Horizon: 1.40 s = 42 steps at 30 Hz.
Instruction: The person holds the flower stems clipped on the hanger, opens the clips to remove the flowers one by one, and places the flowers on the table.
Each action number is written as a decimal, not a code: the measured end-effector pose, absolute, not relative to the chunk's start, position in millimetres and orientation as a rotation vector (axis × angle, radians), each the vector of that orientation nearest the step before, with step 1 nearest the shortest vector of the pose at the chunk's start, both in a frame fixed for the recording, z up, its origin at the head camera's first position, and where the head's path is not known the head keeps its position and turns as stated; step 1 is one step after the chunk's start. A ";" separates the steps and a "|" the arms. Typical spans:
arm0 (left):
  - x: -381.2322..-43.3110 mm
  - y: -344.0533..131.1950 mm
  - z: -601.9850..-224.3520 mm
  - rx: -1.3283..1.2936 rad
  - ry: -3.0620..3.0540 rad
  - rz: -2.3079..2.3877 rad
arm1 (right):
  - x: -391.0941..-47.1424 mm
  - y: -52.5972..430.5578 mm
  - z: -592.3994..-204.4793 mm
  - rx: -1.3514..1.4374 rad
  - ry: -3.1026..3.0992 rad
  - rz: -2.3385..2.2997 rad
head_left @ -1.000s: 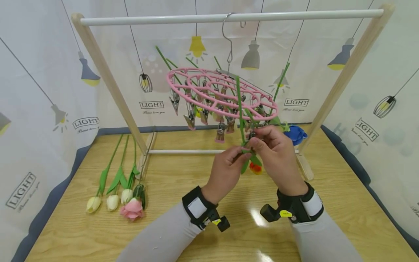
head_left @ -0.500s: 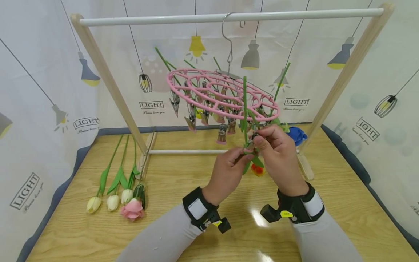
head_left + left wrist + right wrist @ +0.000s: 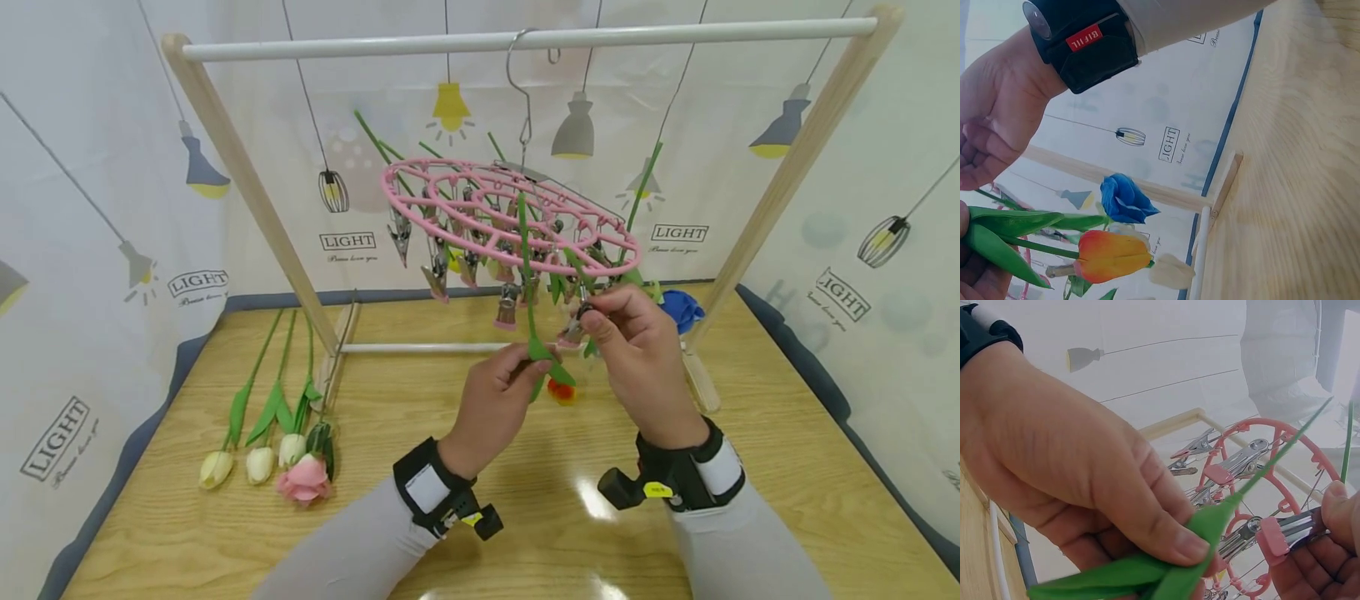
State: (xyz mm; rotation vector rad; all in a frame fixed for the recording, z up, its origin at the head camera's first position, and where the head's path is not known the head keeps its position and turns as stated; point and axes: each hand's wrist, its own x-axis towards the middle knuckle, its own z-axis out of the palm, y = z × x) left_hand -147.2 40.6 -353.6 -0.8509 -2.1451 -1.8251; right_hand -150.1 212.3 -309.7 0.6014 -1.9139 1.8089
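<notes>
In the head view my left hand (image 3: 491,408) pinches the green stem and leaves of an orange-and-yellow tulip (image 3: 561,392). The tulip hangs blossom down, its stem rising in front of a round pink clip hanger (image 3: 600,271). My right hand (image 3: 645,367) grips a metal clip (image 3: 572,333) with pink tips at the hanger's right front. In the right wrist view the clip (image 3: 1272,540) stands apart from the stem my left hand (image 3: 1091,469) holds. The tulip's blossom (image 3: 1113,256) shows fully in the left wrist view, near a blue flower (image 3: 1125,200).
The hanger hangs by its hook (image 3: 517,75) from the white top bar (image 3: 360,45) of a wooden rack. Several green stems and metal clips (image 3: 507,307) hang on it. Pale tulips (image 3: 216,470) and a pink flower (image 3: 303,479) lie on the table's left.
My left hand has moved left and slightly down with the tulip, whose stem has come away from the clip. My right hand has stayed almost in place on the clip.
</notes>
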 end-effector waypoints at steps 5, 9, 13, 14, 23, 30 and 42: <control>-146.0 31.0 -356.9 -0.888 -2.132 -1.774 | -150.1 212.0 -308.7 0.624 -1.934 1.819; -143.3 27.5 -355.1 -0.941 -2.082 -1.729 | -149.8 212.6 -308.3 0.602 -1.967 1.786; -139.4 24.3 -352.5 -0.953 -2.058 -1.728 | -149.6 213.7 -308.4 0.580 -1.967 1.804; -138.5 23.2 -352.2 -0.953 -2.058 -1.732 | -149.6 214.1 -308.4 0.578 -1.964 1.814; -137.4 6.3 -348.7 -0.941 -2.003 -1.773 | -148.4 215.6 -306.7 0.558 -1.992 1.837; -158.2 -16.3 -361.5 -0.835 -1.992 -1.794 | -147.9 216.7 -306.4 0.551 -1.999 1.830; -167.7 -86.9 -373.4 -0.475 -2.168 -1.634 | -149.6 213.5 -306.5 0.579 -1.973 1.881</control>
